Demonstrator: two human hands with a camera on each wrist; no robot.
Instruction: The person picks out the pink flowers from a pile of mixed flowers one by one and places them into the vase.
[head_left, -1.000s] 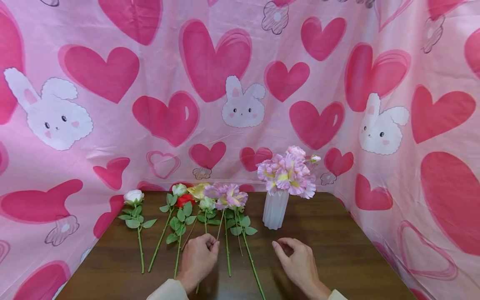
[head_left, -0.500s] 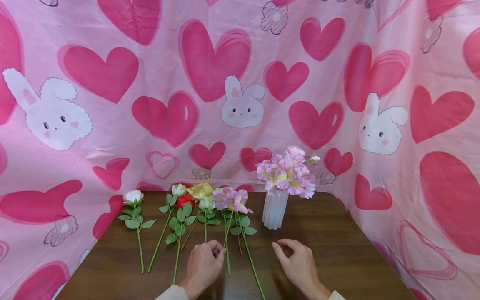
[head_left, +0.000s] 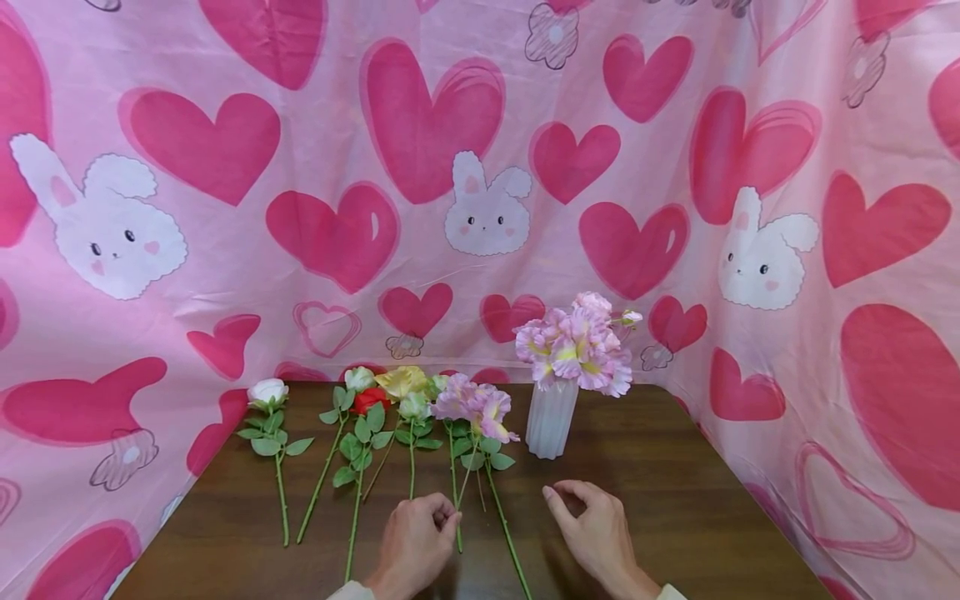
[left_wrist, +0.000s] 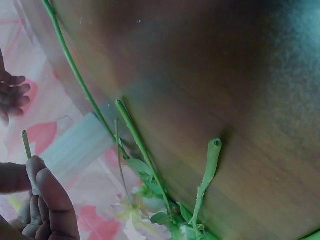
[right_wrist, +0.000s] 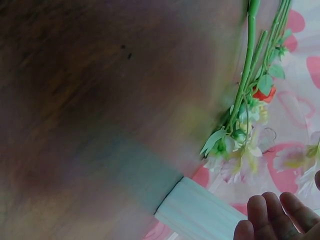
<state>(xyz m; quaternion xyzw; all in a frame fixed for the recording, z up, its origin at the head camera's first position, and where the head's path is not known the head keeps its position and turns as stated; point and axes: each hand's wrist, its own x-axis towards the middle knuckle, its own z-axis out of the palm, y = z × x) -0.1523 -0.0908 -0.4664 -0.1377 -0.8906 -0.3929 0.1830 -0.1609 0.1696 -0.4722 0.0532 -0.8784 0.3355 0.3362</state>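
My left hand pinches the thin stem of a pink-purple iris-like flower between thumb and fingers. Its ruffled bloom leans away over the other stems, towards the vase. In the left wrist view, the cut end of that stem sticks out past the fingertips. My right hand is held over the table's front right, fingers loosely bent and nothing in them. Beyond it stands a white ribbed vase, filled with pink and purple flowers. The right wrist view shows the vase's lower end near the right fingers.
Across the left half of the brown table lie several long-stemmed flowers, among them a white rose, a red rose and a yellow flower. A pink heart-patterned cloth hangs behind and at both sides.
My left hand has moved right and slightly nearer to me, carrying the pink-purple flower; its bloom has shifted right towards the vase. The right hand has hardly moved.
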